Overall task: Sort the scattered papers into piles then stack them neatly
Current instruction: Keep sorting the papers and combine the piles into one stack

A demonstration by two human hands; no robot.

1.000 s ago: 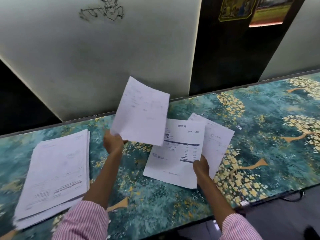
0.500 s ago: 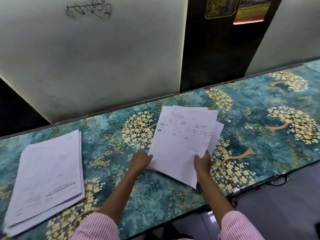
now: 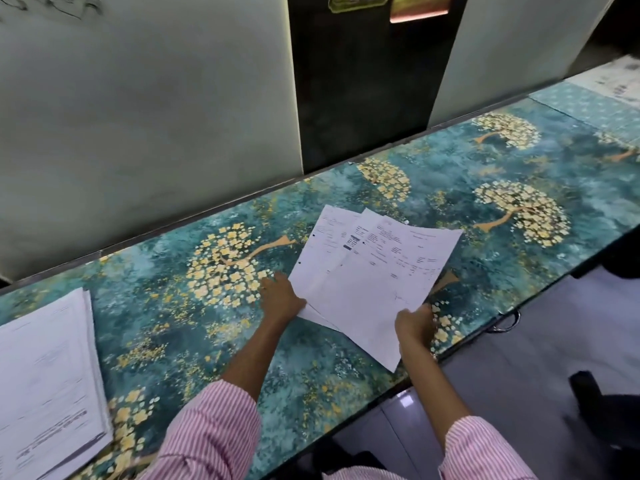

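A few printed white sheets point(image 3: 377, 271) lie fanned and overlapping near the middle of the teal flower-patterned counter point(image 3: 173, 317). My left hand point(image 3: 282, 297) grips their lower left edge. My right hand point(image 3: 414, 323) pinches the top sheet at its lower right corner, close to the counter's front edge. A thick pile of papers point(image 3: 45, 379) rests flat at the far left of the counter, partly cut off by the frame.
A pale wall and a dark panel point(image 3: 363, 81) rise directly behind the counter. Grey floor point(image 3: 554, 341) lies below the front edge at right, with a dark object point(image 3: 602, 410) on it. A metal ring point(image 3: 507, 322) hangs at the counter's edge.
The sheet that my left hand held up in the air has come down onto the other sheets. Both hands now hold the gathered sheets together, which sit more fanned than half a second ago.
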